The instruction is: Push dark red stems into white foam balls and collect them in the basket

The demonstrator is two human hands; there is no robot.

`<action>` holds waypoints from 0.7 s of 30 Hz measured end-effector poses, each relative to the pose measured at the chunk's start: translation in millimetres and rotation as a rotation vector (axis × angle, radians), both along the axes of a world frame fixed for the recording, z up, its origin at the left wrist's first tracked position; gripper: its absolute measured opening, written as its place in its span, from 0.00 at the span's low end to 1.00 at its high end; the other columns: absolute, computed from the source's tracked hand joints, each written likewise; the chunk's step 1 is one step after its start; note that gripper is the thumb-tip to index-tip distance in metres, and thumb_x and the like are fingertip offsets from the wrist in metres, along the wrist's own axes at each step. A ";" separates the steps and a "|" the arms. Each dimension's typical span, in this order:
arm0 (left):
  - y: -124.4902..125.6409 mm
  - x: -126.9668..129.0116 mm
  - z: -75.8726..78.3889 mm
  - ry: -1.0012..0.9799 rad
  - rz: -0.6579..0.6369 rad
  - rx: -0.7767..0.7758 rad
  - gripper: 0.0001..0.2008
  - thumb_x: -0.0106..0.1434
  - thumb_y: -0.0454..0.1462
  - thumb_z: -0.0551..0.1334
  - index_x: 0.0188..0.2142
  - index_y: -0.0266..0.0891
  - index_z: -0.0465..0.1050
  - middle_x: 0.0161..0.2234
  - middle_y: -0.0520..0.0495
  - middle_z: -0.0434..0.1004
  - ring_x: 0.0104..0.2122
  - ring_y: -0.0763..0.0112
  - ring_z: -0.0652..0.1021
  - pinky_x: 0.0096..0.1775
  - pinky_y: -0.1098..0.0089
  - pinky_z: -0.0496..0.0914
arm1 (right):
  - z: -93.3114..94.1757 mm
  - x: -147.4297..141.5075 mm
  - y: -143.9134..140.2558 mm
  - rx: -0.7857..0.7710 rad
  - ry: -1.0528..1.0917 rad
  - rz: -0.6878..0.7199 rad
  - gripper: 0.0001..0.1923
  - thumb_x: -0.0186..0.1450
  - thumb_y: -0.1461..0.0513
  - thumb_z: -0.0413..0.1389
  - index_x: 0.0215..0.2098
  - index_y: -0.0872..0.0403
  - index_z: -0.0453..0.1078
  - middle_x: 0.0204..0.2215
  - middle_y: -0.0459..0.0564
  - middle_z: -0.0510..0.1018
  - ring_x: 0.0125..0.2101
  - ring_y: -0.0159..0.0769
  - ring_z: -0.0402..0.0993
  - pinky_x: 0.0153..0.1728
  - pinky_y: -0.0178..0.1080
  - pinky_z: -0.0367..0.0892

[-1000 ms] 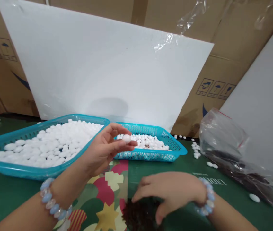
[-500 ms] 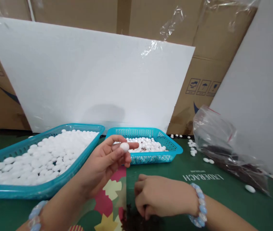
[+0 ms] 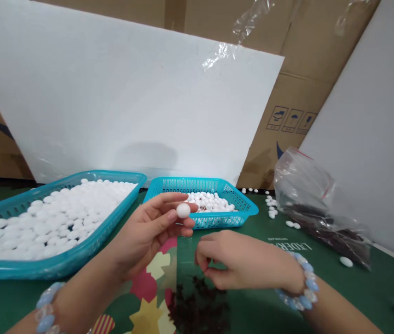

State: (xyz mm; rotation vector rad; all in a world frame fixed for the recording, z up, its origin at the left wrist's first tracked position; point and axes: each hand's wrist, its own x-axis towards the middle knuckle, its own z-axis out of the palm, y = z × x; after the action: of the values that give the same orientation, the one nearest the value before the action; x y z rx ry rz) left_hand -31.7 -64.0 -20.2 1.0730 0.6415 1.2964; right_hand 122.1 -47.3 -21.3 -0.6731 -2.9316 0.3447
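My left hand (image 3: pixel 155 220) is closed on a small white egg-shaped piece (image 3: pixel 183 210), pinched between thumb and fingers in front of the smaller basket. To its right, my right hand (image 3: pixel 223 260) is bent down with its fingers curled together. Whatever those fingertips may hold is too small or hidden to make out. Just below them lies a pile of dark reddish-brown, jagged little pieces (image 3: pixel 200 306) on the green tabletop (image 3: pixel 263 306). Both wrists wear blue and clear bead bracelets.
A large blue basket (image 3: pixel 79 260) of white oval pieces stands at left. Behind my hands sits a smaller blue basket (image 3: pixel 245 208) of similar pieces. A clear bag (image 3: pixel 308 199) with dark contents lies at right, near loose white pieces (image 3: pixel 346 261). A white board (image 3: pixel 141 93) leans against cardboard boxes.
My right hand has lifted up from the dark pile, uncovering more of it. My left hand still pinches the white piece, nearly in the same spot. The view has shifted slightly.
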 end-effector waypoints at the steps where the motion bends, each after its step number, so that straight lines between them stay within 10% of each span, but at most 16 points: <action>1: 0.3 -0.3 -0.4 0.003 -0.003 -0.001 0.05 0.42 0.32 0.61 0.23 0.39 0.70 0.25 0.51 0.73 0.20 0.79 0.71 0.23 0.82 0.67 | 0.4 0.7 0.4 -0.026 0.016 -0.011 0.05 0.48 0.70 0.46 0.21 0.59 0.62 0.18 0.43 0.65 0.18 0.22 0.57 0.17 0.26 0.52; 13: 0.6 8.9 -0.7 0.048 -0.003 0.010 0.04 0.41 0.32 0.62 0.21 0.39 0.69 0.22 0.52 0.72 0.22 0.78 0.71 0.24 0.82 0.66 | 12.5 15.3 -0.8 -0.383 0.841 0.003 0.06 0.50 0.71 0.49 0.22 0.57 0.65 0.26 0.45 0.66 0.23 0.22 0.64 0.22 0.27 0.63; 21: 1.1 9.4 -4.1 0.158 0.026 0.063 0.03 0.42 0.34 0.61 0.21 0.40 0.69 0.19 0.55 0.70 0.22 0.81 0.69 0.24 0.84 0.64 | 13.3 14.0 0.1 -0.346 0.810 -0.071 0.07 0.50 0.72 0.49 0.24 0.58 0.66 0.22 0.43 0.68 0.24 0.21 0.64 0.23 0.25 0.61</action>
State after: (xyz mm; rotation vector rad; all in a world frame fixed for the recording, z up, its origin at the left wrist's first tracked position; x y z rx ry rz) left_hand -22.3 -62.9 -24.3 1.2306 0.7391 1.2696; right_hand 136.0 -47.2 -8.0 -0.5037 -2.0901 0.8853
